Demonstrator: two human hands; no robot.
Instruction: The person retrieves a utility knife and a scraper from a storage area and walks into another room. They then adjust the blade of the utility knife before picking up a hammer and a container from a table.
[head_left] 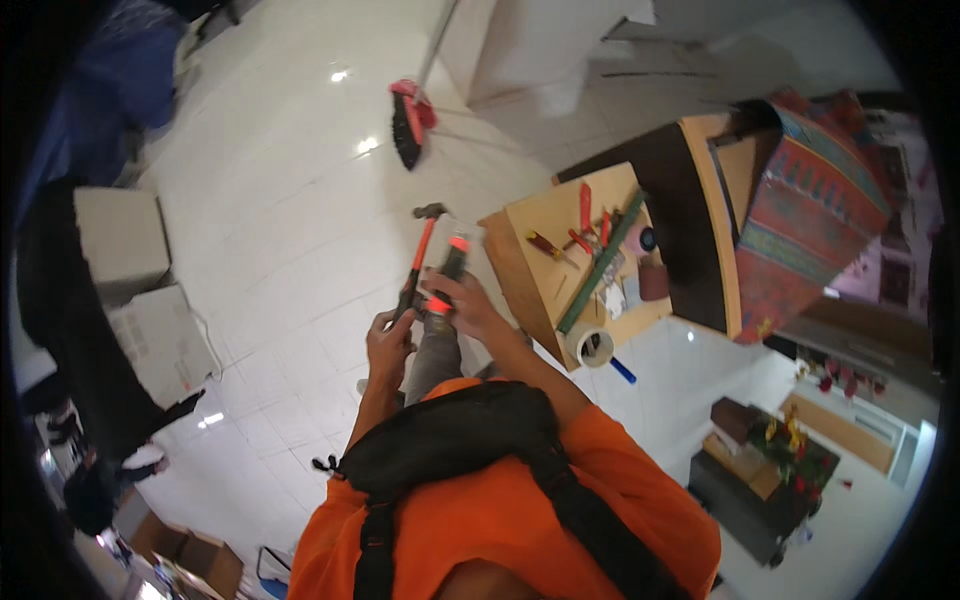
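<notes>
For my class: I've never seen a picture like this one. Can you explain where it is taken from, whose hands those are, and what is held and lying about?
One wide fisheye camera on a person's head looks down, so straight edges bend. No machine: bare hands. The left hand grips an orange-handled hammer with a dark metal head. The right hand holds a dark tool with orange bands; its kind is unclear. Beside them, a small wooden table carries red-handled screwdrivers and a long green bar. A red broom stands on the white tiled floor.
</notes>
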